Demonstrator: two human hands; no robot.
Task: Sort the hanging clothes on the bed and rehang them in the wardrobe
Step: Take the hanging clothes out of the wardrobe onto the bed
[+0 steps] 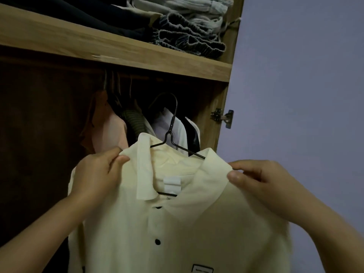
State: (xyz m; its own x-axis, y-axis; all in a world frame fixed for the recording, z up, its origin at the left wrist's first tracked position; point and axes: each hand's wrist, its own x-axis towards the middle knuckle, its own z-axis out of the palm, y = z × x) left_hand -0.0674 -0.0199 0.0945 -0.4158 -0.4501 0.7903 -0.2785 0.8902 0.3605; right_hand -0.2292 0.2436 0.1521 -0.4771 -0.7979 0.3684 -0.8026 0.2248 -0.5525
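Garments (173, 127) already hung inside the wardrobe (137, 56) while the cream shirt (177, 223) on its wire hanger (173, 123), hook apparently not yet on the rail, was held up before it, left hand (98, 174) and right hand (260, 180) each pinching a shoulder.

hands: 2 (96, 172) (262, 180); cream shirt (177, 223): 1; wire hanger (173, 133): 1; shirt buttons (157, 241): 2 (dark)
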